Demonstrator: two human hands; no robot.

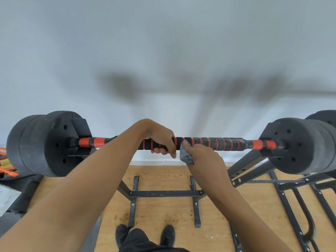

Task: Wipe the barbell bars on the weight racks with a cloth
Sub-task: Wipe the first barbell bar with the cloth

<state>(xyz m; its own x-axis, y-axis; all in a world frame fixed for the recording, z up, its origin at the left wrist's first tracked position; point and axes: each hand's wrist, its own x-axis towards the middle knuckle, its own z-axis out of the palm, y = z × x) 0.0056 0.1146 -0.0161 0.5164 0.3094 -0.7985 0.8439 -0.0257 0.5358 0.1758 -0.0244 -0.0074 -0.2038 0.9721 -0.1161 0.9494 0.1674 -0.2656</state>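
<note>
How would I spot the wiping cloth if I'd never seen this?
Find the long black-and-orange barbell bar between two big dark weights. Near its middle, the right hand holds the cloth to the bar. It is the only small, crumpled grey lump there.

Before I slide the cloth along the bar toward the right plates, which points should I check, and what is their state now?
1. The left hand grips the barbell bar: ok.
2. The right hand holds the cloth: ok.
3. The cloth touches the bar: ok.
4. The bar toward the right weight plates is unobstructed: ok.
5. The bar sits securely on the rack: cannot tell, seats hidden.
</note>
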